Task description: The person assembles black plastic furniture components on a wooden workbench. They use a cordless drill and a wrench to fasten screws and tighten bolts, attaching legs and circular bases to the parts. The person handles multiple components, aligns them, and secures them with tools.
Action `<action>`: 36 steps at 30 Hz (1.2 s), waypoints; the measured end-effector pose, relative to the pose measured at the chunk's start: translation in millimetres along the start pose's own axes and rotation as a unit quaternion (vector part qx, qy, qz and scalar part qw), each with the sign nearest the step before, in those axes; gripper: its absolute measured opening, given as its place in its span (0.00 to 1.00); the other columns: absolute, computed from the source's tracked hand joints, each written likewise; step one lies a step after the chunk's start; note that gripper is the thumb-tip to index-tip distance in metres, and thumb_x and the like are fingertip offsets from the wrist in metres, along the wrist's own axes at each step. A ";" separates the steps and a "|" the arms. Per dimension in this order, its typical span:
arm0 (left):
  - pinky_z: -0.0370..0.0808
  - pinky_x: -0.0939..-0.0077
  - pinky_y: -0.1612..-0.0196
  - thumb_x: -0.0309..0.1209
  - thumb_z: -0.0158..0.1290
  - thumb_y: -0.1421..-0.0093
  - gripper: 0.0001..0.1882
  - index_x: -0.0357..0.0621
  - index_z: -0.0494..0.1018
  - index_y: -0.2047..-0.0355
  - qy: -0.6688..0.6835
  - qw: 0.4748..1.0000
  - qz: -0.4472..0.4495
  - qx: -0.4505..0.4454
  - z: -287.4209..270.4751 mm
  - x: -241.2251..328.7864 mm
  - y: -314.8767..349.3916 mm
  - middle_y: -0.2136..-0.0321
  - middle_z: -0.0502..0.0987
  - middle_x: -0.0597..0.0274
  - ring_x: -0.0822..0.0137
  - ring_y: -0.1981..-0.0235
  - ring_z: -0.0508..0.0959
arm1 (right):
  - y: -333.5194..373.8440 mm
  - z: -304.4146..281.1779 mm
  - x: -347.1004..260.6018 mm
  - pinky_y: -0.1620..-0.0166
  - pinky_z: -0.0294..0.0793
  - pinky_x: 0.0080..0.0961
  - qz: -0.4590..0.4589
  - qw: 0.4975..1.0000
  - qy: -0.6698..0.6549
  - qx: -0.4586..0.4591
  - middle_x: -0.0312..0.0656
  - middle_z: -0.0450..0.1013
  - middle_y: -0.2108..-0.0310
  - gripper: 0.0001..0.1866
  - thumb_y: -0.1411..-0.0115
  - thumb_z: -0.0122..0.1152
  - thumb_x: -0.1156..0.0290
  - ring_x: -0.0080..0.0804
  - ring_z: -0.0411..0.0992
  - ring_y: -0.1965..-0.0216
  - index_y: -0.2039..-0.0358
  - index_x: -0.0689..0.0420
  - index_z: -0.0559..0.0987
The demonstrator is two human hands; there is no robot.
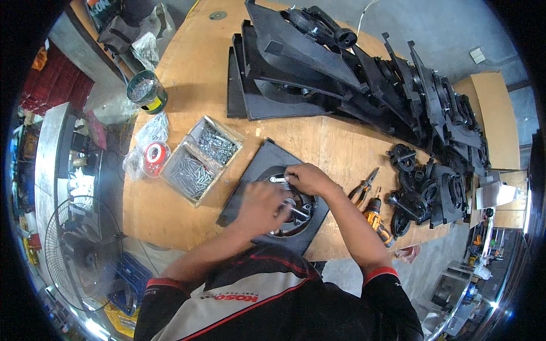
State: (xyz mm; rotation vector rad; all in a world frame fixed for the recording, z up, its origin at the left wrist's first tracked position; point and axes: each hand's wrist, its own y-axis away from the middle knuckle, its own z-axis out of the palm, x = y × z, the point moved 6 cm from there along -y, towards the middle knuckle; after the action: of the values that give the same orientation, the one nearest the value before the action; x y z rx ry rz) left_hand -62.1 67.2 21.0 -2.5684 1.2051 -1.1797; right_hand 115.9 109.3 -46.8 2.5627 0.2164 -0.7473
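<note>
A square black plastic panel (263,165) with a round opening and a motor-like part in its middle lies on the wooden table (187,74) in front of me. My left hand (259,207) rests over the middle of the panel, fingers curled around a small metal part. My right hand (310,179) is on the panel's far side, pinching a small shiny metal piece (277,179) at the rim of the opening. What lies under my left palm is hidden.
Two cardboard boxes of screws (202,159) sit left of the panel, beside a red tape roll (154,158) in plastic and a green tin (145,91). Pliers (364,184) and an orange drill driver (378,221) lie right. Stacked black panels (318,74) fill the far table. A fan (79,244) stands lower left.
</note>
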 end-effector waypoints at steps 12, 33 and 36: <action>0.67 0.55 0.45 0.55 0.63 0.49 0.38 0.37 0.72 0.47 0.131 0.969 -0.199 0.064 36.2 -89.0 54.0 0.55 0.77 0.45 0.45 0.52 0.75 | -57.4 -32.8 -70.0 0.49 0.62 0.41 -0.177 0.947 0.245 -0.113 0.42 0.81 0.69 0.11 0.48 0.67 0.60 0.41 0.78 0.59 0.67 0.50 0.86; 0.67 0.52 0.48 0.64 0.62 0.52 0.43 0.37 0.74 0.51 0.101 0.973 -0.186 0.088 37.4 -91.7 53.6 0.59 0.78 0.46 0.47 0.54 0.77 | -71.1 -26.6 -42.1 0.53 0.73 0.47 -0.050 0.962 0.209 -0.168 0.46 0.80 0.69 0.15 0.45 0.68 0.54 0.49 0.78 0.59 0.68 0.54 0.83; 0.67 0.52 0.48 0.62 0.62 0.52 0.41 0.40 0.74 0.51 0.109 0.972 -0.185 0.094 43.8 -94.8 55.9 0.58 0.77 0.48 0.46 0.56 0.76 | -20.2 -7.4 -14.2 0.55 0.74 0.48 0.062 0.987 0.125 -0.074 0.49 0.80 0.67 0.19 0.40 0.64 0.50 0.53 0.77 0.60 0.68 0.55 0.82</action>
State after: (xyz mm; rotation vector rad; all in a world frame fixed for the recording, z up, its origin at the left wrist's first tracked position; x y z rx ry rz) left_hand -105.7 82.5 -88.0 -2.6404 0.6103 -1.5966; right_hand 102.0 130.3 -41.4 2.4958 0.1824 -0.3493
